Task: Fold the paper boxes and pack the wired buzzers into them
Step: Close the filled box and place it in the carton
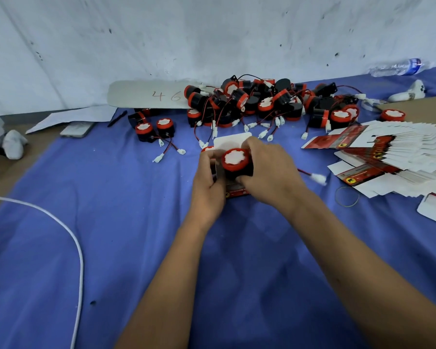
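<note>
Fingers of both hands curl round the buzzer (235,161) and box (233,144); the box is mostly hidden.

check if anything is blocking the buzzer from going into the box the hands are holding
Nothing visible blocks it. The right hand grips the buzzer right at the paper box that the left hand holds. The box's white flap stands clear behind. The box's opening itself is hidden by the buzzer and fingers.
</note>
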A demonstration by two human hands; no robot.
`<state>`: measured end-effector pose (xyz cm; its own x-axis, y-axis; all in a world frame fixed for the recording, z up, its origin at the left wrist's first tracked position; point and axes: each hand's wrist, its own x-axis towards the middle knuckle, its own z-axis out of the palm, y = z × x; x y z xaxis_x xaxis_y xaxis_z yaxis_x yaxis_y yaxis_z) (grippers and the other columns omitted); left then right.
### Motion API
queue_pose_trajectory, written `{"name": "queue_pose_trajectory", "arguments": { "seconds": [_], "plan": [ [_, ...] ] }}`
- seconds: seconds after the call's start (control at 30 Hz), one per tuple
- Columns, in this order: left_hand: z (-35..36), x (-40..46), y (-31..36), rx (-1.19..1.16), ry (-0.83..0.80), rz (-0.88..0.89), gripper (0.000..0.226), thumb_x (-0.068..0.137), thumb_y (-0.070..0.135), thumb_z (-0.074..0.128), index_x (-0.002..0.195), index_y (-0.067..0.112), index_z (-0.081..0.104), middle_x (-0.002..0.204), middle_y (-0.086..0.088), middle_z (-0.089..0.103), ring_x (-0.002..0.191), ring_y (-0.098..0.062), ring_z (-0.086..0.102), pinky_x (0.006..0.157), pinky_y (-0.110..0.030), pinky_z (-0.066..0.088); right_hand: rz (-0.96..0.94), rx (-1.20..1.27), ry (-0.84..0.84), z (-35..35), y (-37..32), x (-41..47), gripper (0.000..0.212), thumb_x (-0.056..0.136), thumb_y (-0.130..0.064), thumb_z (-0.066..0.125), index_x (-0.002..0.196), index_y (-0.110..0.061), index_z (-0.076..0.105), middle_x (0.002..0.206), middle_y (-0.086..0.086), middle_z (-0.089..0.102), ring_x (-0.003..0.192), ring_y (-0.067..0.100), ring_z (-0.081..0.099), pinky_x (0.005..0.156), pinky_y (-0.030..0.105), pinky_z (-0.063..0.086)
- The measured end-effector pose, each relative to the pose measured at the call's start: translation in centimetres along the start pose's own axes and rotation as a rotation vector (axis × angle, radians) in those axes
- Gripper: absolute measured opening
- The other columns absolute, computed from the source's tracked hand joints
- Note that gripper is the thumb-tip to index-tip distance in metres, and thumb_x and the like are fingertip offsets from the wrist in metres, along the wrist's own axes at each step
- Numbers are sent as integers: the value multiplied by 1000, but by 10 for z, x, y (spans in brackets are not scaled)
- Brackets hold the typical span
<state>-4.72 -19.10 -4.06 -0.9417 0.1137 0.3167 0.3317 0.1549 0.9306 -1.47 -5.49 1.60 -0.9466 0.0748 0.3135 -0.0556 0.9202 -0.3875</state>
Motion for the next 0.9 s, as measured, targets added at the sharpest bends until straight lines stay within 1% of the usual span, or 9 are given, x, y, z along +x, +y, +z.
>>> {"name": "queue_pose_trajectory", "arguments": {
  "seconds": [0.13,0.27,0.33,0.43,0.53,0.63,0.7,0.77,0.9],
  "plan": [
    [1,1,3,-176,28,-133,39,72,32,56,112,33,60,117,0,68,108,-20,66,86,-39,57,1,-155,-82,4,-5,0,26,89,-33,66,100,-18,48,97,2,65,109,25,52,95,42,34],
    [7,1,-1,-50,77,-34,24,90,25,60,112,31,55,103,26,65,96,-1,63,82,-28,53,-15,-152,-106,5,-1,-5,15,97,-28,55,93,-15,60,100,6,64,120,24,46,98,39,43],
    [9,3,-3,-13,95,-13,29,92,14,64,112,32,53,100,35,62,94,4,61,82,-22,51,-32,-200,-67,0,1,-8,20,98,-27,54,105,-17,69,109,6,60,119,27,45,95,34,44],
    [9,6,-5,-36,116,-38,32,91,12,69,112,32,54,100,32,63,102,-7,64,86,-29,53,119,-159,-22,-18,8,-12,32,93,-22,62,124,-20,57,125,11,50,108,34,53,75,35,43],
    [10,6,-5,-37,115,-44,36,91,13,69,111,37,53,101,34,62,98,-3,64,81,-25,52,175,-155,-121,-34,11,-8,35,89,-17,65,123,-18,55,112,9,64,98,32,61,71,36,48],
    [11,7,-7,-47,108,-48,35,92,16,68,114,38,52,111,23,64,102,-8,66,81,-30,57,138,-94,15,-39,-2,-1,17,88,-9,63,105,-12,62,103,10,66,95,33,61,72,40,52],
    [11,6,-7,-36,117,-29,35,92,16,69,114,36,51,108,21,65,100,-9,67,81,-26,57,105,-66,-14,-33,-14,2,11,88,-6,58,95,-9,66,92,11,66,86,31,61,66,37,52],
    [11,4,-5,-10,125,-2,35,92,15,70,115,32,50,102,28,65,95,-5,66,78,-17,54,97,-68,-106,-23,-20,5,12,91,-9,54,80,-9,59,79,9,58,75,27,55,53,30,38],
    [13,4,-5,-32,103,-5,35,92,11,70,118,24,50,99,10,67,81,-1,63,67,-17,53,110,-130,-142,-10,-24,8,36,97,-18,53,67,-17,33,72,4,38,61,17,35,47,29,23]
  ]
}}
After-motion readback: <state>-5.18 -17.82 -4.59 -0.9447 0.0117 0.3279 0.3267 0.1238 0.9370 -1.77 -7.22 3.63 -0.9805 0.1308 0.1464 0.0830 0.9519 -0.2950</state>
